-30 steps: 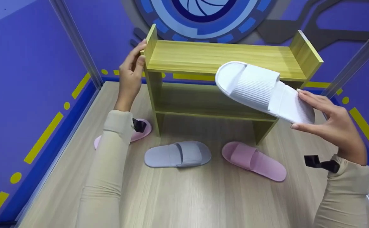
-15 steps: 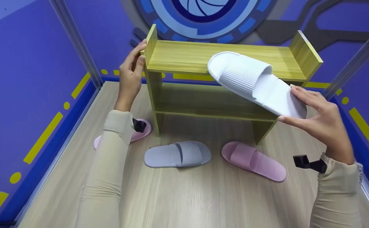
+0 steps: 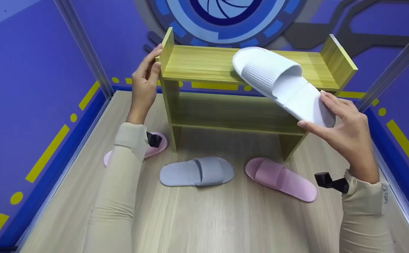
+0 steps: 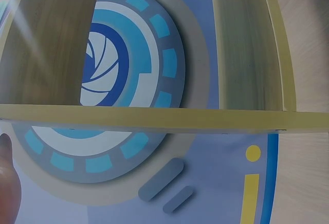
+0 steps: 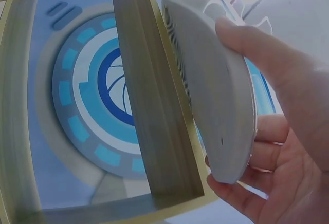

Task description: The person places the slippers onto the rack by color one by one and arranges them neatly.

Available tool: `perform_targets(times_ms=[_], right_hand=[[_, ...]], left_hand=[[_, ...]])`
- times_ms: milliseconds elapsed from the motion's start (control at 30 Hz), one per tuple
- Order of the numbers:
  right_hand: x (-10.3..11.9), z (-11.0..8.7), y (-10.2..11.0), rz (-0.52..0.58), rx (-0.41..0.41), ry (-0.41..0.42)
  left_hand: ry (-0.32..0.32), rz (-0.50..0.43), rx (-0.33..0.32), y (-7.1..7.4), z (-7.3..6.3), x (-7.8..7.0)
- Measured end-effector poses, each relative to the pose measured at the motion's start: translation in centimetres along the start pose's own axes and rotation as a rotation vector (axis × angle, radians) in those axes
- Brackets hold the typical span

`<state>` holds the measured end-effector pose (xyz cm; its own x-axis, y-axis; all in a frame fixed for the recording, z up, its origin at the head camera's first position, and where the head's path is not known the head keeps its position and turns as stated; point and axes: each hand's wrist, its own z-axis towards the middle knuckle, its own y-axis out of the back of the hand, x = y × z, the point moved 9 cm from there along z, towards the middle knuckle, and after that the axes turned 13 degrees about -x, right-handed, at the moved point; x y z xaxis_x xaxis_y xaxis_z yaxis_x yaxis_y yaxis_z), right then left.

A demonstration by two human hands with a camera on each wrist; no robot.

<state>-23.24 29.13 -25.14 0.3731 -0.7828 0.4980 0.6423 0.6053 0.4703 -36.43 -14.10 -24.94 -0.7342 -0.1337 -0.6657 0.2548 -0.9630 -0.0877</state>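
Observation:
My right hand (image 3: 348, 130) grips a white slide slipper (image 3: 264, 72) by its heel, thumb on one edge and fingers on the other. The slipper is tilted, its toe over the top board of a wooden shoe rack (image 3: 204, 63); whether it touches the board I cannot tell. In the right wrist view, the slipper (image 5: 218, 95) is seen from its side beside the rack. My left hand (image 3: 145, 77) touches the rack's left side panel with fairly straight fingers. In the left wrist view only one digit of the left hand (image 4: 7, 183) shows, outside the panel (image 4: 154, 119).
A grey slipper (image 3: 213, 170) and a pink slipper (image 3: 267, 172) lie on the wood-look floor before the rack. Another pink slipper (image 3: 160, 142) is partly hidden by the left forearm. Blue patterned walls (image 3: 43, 70) enclose the left, back and right.
The right hand has carried the white slipper left and away from me, toe now farther over the rack's top board, and the slipper has turned somewhat. The left hand stays on the side panel.

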Motion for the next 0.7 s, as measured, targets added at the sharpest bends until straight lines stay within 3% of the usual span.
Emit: perform_targets(times_ms=[233,367,467,700], right_hand=[[0.5,0.2,0.0,-0.043,-0.038,-0.04],[0.8,0.4,-0.3,-0.086,-0.034,-0.071],[1.1,0.4,-0.5,-0.105,-0.025,-0.083],[2.6,0.7,-0.7,-0.117,-0.051,-0.016]], left_hand=[[0.029,-0.003,-0.006,-0.2,0.0,-0.1],[0.042,-0.004,-0.006,-0.4,-0.1,-1.0],[0.03,-0.004,0.001,-0.4,-0.1,-0.9],[0.02,-0.011,0.004,-0.2,0.0,-0.1]])
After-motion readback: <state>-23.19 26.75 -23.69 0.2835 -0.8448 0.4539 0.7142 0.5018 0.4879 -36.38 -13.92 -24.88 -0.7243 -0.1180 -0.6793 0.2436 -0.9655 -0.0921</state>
